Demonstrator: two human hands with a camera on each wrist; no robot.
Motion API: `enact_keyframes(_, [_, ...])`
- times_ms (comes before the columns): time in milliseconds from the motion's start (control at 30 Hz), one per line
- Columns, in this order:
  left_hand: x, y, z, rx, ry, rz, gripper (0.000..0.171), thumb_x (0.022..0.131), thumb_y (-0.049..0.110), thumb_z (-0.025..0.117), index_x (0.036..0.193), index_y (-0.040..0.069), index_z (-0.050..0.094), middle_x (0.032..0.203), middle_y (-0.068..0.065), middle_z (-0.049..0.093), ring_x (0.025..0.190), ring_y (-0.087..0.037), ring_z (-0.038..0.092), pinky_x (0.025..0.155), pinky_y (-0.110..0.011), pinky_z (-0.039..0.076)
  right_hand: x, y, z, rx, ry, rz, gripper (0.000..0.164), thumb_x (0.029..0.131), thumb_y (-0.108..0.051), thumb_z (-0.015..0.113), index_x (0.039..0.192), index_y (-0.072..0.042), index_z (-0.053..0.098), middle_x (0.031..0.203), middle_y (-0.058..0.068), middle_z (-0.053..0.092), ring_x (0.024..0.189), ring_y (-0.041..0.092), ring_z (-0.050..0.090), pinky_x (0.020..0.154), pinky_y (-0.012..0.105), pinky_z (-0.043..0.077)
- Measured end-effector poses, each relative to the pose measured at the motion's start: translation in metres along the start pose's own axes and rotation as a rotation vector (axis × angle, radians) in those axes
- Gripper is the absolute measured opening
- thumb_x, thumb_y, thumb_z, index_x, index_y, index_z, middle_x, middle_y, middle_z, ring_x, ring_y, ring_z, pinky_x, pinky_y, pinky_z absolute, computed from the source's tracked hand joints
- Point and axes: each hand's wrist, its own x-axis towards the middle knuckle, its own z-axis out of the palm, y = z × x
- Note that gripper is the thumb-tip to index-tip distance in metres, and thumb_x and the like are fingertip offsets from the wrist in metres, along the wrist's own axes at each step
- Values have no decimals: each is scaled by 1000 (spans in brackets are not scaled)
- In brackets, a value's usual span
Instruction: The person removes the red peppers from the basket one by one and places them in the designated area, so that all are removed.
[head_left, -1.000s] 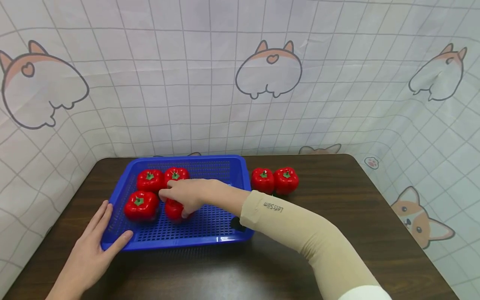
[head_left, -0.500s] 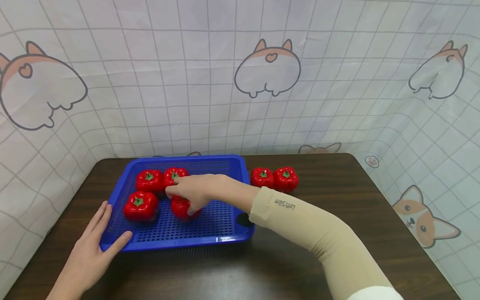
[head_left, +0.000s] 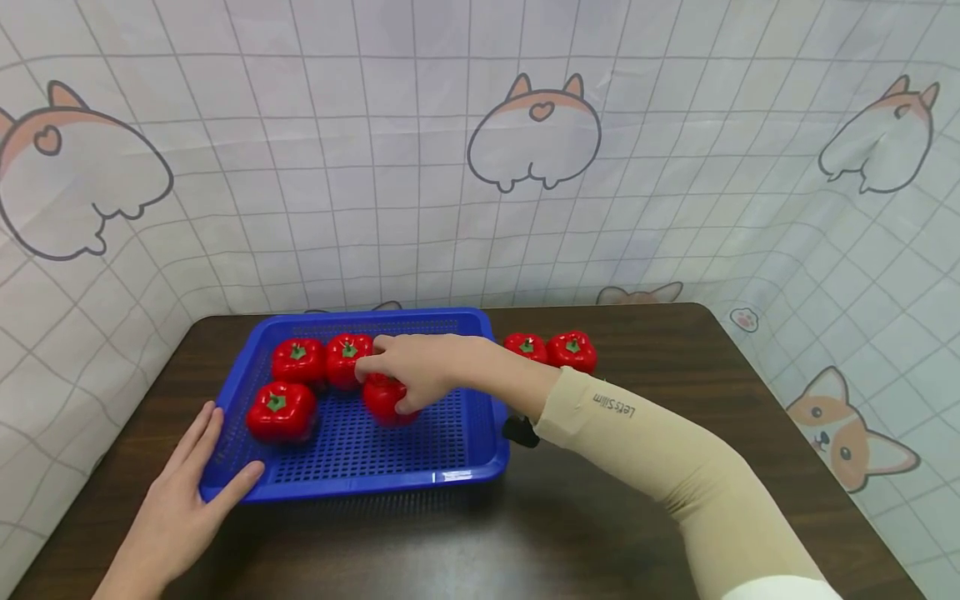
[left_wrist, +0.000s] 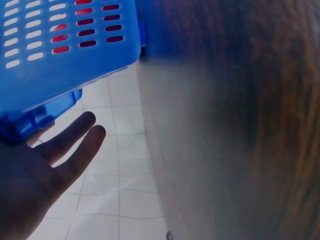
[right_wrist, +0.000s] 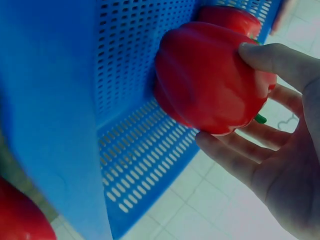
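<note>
My right hand (head_left: 420, 367) holds a red bell pepper (head_left: 384, 402) over the middle of the blue basket (head_left: 352, 486). In the right wrist view, thumb and fingers span this bell pepper (right_wrist: 207, 80), its green stem toward the palm. Three other red bell peppers sit at the basket's left: a front one (head_left: 281, 412), a back-left one (head_left: 297, 361) and one beside the hand (head_left: 347, 360). My left hand (head_left: 176, 500) rests at the basket's front left corner, its fingers straight along the side and thumb on the front rim. The left wrist view shows straight fingers (left_wrist: 85, 145) below the rim.
Right of the basket, two more red bell peppers stand side by side on the dark wooden table (head_left: 645, 500), the near one (head_left: 527, 346) partly behind my right forearm and the far one (head_left: 572, 352) touching it. A patterned white cloth (head_left: 420, 167) encloses the table's back and sides.
My right hand has moved right and slightly back within the basket, carrying the bell pepper away from the front left one. My left hand and the basket have stayed put.
</note>
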Motion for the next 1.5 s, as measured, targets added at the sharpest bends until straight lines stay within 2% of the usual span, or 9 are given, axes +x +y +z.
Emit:
enact_keyframes(533, [-1, 0, -1, 0, 1, -4, 86, 101, 40, 64, 165, 8, 16, 172, -10, 6, 149, -53, 16, 108, -79, 17, -39, 17, -11, 24, 94, -5, 53, 93, -21, 74, 141, -22, 53, 137, 7, 50, 115, 17, 54, 84, 26, 54])
enact_keyframes(833, [-1, -1, 0, -3, 5, -5, 86, 101, 40, 65, 165, 9, 16, 172, -10, 6, 149, -53, 16, 109, -78, 17, -66, 23, -16, 8, 134, 47, 51, 91, -20, 73, 138, -25, 53, 139, 3, 48, 121, 16, 49, 83, 26, 54])
enact_keyframes(1333, [-1, -1, 0, -9, 12, 4, 86, 100, 39, 66, 165, 8, 17, 172, -10, 7, 149, -53, 17, 109, -78, 17, -114, 49, -21, 50, 246, 67, 52, 92, -17, 71, 141, -18, 52, 140, 8, 47, 119, 21, 53, 99, 37, 52])
enact_keyframes(1500, [0, -1, 1, -10, 12, 7, 86, 100, 39, 66, 165, 9, 17, 172, -10, 7, 149, -52, 17, 109, -78, 17, -131, 59, -18, 71, 301, 70, 50, 92, -17, 71, 138, -16, 52, 137, 9, 49, 115, 22, 55, 98, 39, 52])
